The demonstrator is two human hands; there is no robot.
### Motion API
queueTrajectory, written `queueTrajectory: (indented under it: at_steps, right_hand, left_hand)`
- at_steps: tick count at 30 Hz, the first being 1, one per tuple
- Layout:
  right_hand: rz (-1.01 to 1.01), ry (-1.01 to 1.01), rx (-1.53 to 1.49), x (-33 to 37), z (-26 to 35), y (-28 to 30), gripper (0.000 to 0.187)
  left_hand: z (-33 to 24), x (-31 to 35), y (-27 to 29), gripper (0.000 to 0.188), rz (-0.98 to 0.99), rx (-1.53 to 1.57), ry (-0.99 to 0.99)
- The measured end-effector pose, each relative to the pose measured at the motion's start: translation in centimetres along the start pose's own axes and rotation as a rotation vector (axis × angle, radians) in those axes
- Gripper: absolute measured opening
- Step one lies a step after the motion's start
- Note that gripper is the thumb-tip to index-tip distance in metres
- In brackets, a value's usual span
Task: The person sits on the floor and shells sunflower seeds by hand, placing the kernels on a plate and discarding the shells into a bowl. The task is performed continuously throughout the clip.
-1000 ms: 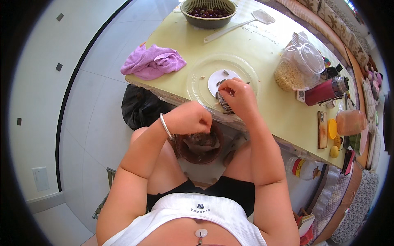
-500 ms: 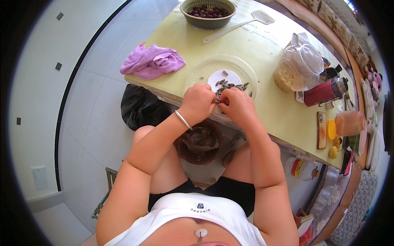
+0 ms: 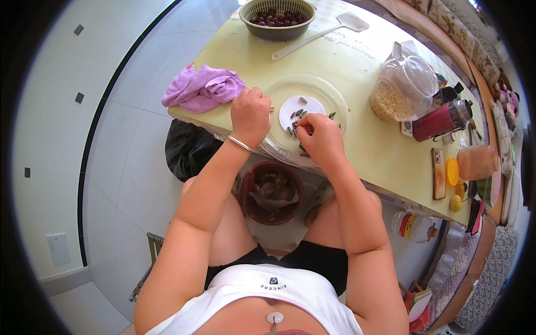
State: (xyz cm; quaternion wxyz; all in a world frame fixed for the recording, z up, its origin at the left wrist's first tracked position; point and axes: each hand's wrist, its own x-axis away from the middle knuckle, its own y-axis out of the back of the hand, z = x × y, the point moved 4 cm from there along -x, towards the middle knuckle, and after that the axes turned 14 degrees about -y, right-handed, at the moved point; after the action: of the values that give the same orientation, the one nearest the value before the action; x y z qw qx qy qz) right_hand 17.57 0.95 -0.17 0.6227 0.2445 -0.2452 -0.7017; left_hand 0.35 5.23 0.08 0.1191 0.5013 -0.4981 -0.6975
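Observation:
Striped sunflower seeds (image 3: 296, 115) lie scattered on a white disc (image 3: 314, 105) in the middle of a clear round plate (image 3: 340, 106). My left hand (image 3: 251, 116), with a bracelet at the wrist, is closed over the plate's left rim. Right beside its fingertips are small pale bits (image 3: 272, 108), which look like shelled kernels. My right hand (image 3: 321, 138) pinches thumb and fingers together at the seeds, covering part of them. What either hand holds, if anything, is too small or hidden to tell.
A purple cloth (image 3: 204, 89) lies left of the plate. Farther back are a basket of dark round fruit (image 3: 278, 21) and a white spatula (image 3: 312, 42). To the right stand a clear tub (image 3: 393, 92), a bottle (image 3: 438, 124) and a phone (image 3: 439, 173). Below sits a brown bin (image 3: 272, 209).
My hands were together at the plate's near edge. The left has moved left and away to the plate's rim; the right stays at the seeds, its fingers pinched there.

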Motion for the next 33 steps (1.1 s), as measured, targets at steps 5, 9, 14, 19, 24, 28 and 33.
queueTrajectory:
  at_steps: [5, 9, 14, 19, 24, 28, 33]
  right_hand:
    - [0.181, -0.252, -0.553, -0.6, -1.2, -0.5, 0.013]
    - [0.322, -0.333, -0.826, -0.5, -1.6, -1.3, 0.013]
    - [0.264, -0.328, -0.784, 0.0, -1.0, -2.0, 0.013]
    - [0.173, -0.329, -0.798, 0.4, -0.7, -2.0, 0.013]
    - [0.176, -0.365, -0.884, 0.4, -0.9, -2.5, 0.012]
    - [0.16, -0.347, -0.876, 0.5, -0.5, -2.4, 0.01]
    - [0.088, -0.252, -0.751, 0.2, -0.7, -2.7, 0.008]
  left_hand:
    - [-1.6, 0.1, 2.2, 0.009, -0.09, 0.533, 0.172]
    - [-3.0, 1.5, 2.3, 0.015, -0.121, 1.013, 0.359]
    - [-2.8, 2.4, 1.0, 0.018, -0.176, 1.128, 0.453]
    - [-3.5, 1.5, 2.8, 0.02, -0.201, 0.641, 0.067]
    - [-4.0, 1.5, 2.8, 0.02, -0.146, 0.533, -0.003]
    - [-4.2, 1.5, 2.7, 0.018, -0.127, 0.496, -0.027]
    - [-4.8, 1.4, 2.7, 0.017, -0.131, 0.492, -0.032]
